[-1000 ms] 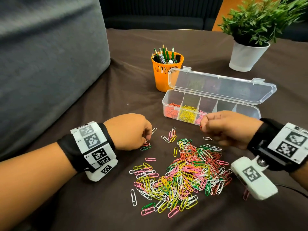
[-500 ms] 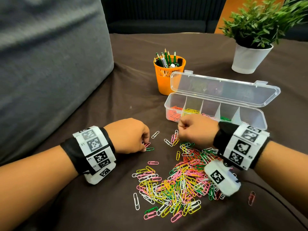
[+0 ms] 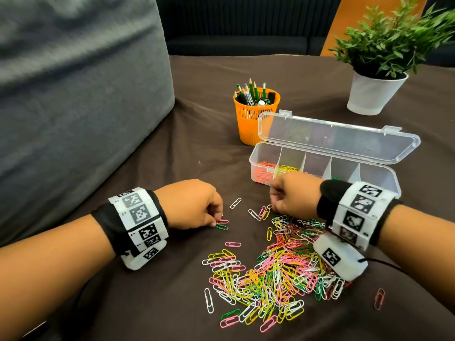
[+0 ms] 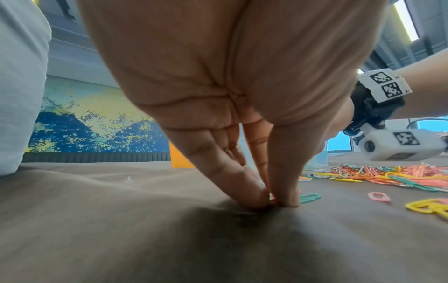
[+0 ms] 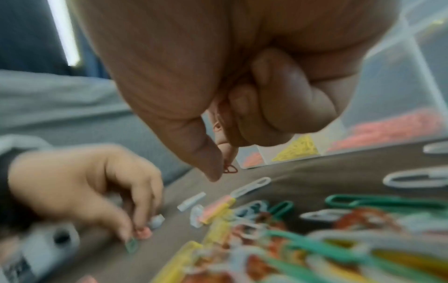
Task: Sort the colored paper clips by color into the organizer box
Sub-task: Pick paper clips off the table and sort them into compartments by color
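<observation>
Nearest, a loose heap of colored paper clips in pink, yellow, green, white and red lies spread on the dark brown cloth of the tabletop, with a lone white clip off its left edge and a lone red one off to the right. Just beyond the heap's left side, the left hand rests fingertips-down on the cloth; in the left wrist view its fingers and thumb are pressed together against the tabletop, pinching at a pink clip, and a green clip lies touching or just beside the thumb. Both wrists wear black bands carrying white marker blocks. Further right, the right hand hovers over the heap's far edge with fingers curled into the palm; the right wrist view, blurred, shows its thumb and forefinger pinching a small red clip just above the cloth. A white clip lies alone between the two hands. Behind the right hand stands the clear organizer box, lid tipped open, with orange-red clips in its leftmost compartment, yellow in the next, and a trace of green further right. An orange pencil cup stands just behind the box. A potted plant sits farther back on the right, and a grey cushion rises along the left.
</observation>
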